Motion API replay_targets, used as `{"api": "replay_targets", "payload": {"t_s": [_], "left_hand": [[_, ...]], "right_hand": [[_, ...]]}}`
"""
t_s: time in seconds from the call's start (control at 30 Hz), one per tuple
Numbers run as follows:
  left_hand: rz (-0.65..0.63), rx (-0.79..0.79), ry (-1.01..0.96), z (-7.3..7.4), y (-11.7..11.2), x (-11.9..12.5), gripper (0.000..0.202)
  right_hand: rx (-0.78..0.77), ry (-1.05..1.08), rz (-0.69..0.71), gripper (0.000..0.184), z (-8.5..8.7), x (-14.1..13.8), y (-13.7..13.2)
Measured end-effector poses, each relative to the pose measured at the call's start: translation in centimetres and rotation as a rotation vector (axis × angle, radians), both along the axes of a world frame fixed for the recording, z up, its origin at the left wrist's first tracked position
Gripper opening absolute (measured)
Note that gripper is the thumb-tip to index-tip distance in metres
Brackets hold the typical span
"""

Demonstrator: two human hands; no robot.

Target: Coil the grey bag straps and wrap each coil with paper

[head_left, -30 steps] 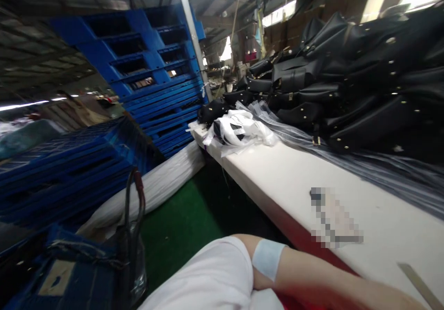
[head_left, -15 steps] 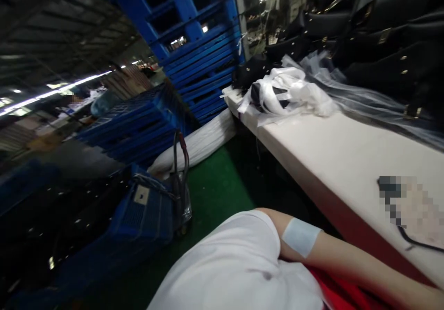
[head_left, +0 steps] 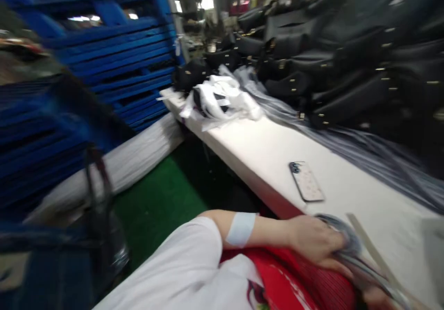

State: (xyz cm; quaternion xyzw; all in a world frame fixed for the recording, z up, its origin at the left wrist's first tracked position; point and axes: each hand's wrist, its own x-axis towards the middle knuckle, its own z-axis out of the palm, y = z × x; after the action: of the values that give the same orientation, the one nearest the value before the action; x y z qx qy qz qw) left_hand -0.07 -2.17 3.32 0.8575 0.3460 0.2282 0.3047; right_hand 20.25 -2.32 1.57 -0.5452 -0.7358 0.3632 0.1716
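My left hand (head_left: 317, 238) reaches over the edge of the white table with its fingers bent around a round, grey, shiny roll (head_left: 352, 240); motion blur hides its exact kind. From beside the roll a shiny strip (head_left: 378, 275) runs toward the lower right. Only part of my right hand (head_left: 376, 297) shows at the bottom edge, under the strip, and its fingers are smeared. A flat, ruler-like strip (head_left: 367, 238) lies just right of the roll. Farther up the table rests a phone (head_left: 310, 183) in a pale patterned case.
Black leather-like pieces with metal fittings (head_left: 347, 69) are heaped behind the table (head_left: 263, 139). White wrapping (head_left: 225, 97) bunches at its far end. Blue pallets (head_left: 121, 65) stand at the left, with a long white bundle (head_left: 142, 155) and a blurred cart handle (head_left: 99, 171) before them.
The view has swung right, so the table and phone appear farther left. My left hand, out of frame before, now shows at the grey roll, and part of my right hand has appeared.
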Motion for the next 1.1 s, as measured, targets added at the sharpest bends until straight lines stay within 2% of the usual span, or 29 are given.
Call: {"api": "replay_targets", "payload": {"t_s": [0.03, 0.1, 0.2, 0.27, 0.33, 0.4, 0.47, 0.53, 0.57, 0.63, 0.7, 0.73, 0.77, 0.83, 0.9, 0.97, 1.03, 1.1], "left_hand": [[-0.013, -0.012, 0.015, -0.1, -0.1, 0.3, 0.043], [0.046, -0.214, -0.048, -0.3, 0.0, 0.4, 0.051], [-0.067, -0.865, -0.262, -0.2, 1.1, 0.2, 0.068], [-0.108, -1.217, -0.391, 0.3, 1.7, 0.3, 0.072], [-0.08, -1.4, -0.501, 0.9, 2.1, 0.6, 0.072], [-0.035, -1.483, -0.6, 1.6, 2.6, 0.9, 0.073], [0.004, -1.513, -0.717, 2.2, 3.3, 1.3, 0.072], [0.055, -1.44, -0.869, 2.6, 4.0, 1.9, 0.067], [0.099, -1.335, -0.944, 2.6, 4.3, 2.3, 0.062], [0.216, -0.964, -0.996, 2.2, 4.3, 3.0, 0.054], [0.253, -0.498, -0.801, 1.2, 3.6, 3.5, 0.052], [0.215, -0.29, -0.627, 0.8, 3.1, 3.6, 0.053], [0.142, -0.123, -0.433, 0.4, 2.6, 3.6, 0.055], [-0.014, 0.057, -0.084, 0.1, 1.7, 3.4, 0.055], [-0.073, 0.067, 0.129, 0.6, 1.4, 3.0, 0.051], [-0.098, -0.089, 0.208, 1.4, 1.7, 2.6, 0.052], [-0.139, -0.414, 0.18, 1.9, 2.2, 2.3, 0.06], [-0.188, -0.829, 0.044, 1.9, 2.6, 2.1, 0.067]], "right_hand": [[0.006, -0.031, -0.054, 0.043, 0.9, 1.6, -1.4], [0.022, -0.081, -0.128, 0.037, 1.8, 3.4, -3.4], [0.117, -0.12, -0.227, 0.038, 1.4, 4.3, -3.8], [0.144, -0.091, -0.252, 0.036, 0.7, 4.7, -3.6], [0.132, -0.029, -0.251, 0.034, 0.3, 4.9, -3.8], [0.105, 0.038, -0.246, 0.033, 0.0, 4.5, -4.4], [0.069, 0.085, -0.242, 0.033, -0.4, 3.4, -5.1], [0.013, 0.11, -0.232, 0.031, -0.8, 1.6, -5.8], [-0.028, 0.13, -0.205, 0.029, -0.8, 0.6, -6.1], [-0.154, 0.231, -0.104, 0.03, -0.3, -1.2, -6.7], [-0.281, 0.408, -0.03, 0.035, 1.0, -2.0, -7.0], [-0.322, 0.491, -0.033, 0.038, 1.9, -1.9, -6.9], [-0.343, 0.549, -0.056, 0.04, 2.8, -1.4, -6.6], [-0.314, 0.541, -0.076, 0.04, 4.3, 0.3, -5.6], [-0.194, 0.377, -0.037, 0.034, 5.0, 2.2, -4.6], [-0.021, 0.127, -0.004, 0.028, 5.1, 3.5, -3.8], [0.129, -0.109, 0.001, 0.029, 4.7, 3.9, -3.4], [0.202, -0.224, -0.013, 0.035, 3.9, 3.6, -3.4]]}}
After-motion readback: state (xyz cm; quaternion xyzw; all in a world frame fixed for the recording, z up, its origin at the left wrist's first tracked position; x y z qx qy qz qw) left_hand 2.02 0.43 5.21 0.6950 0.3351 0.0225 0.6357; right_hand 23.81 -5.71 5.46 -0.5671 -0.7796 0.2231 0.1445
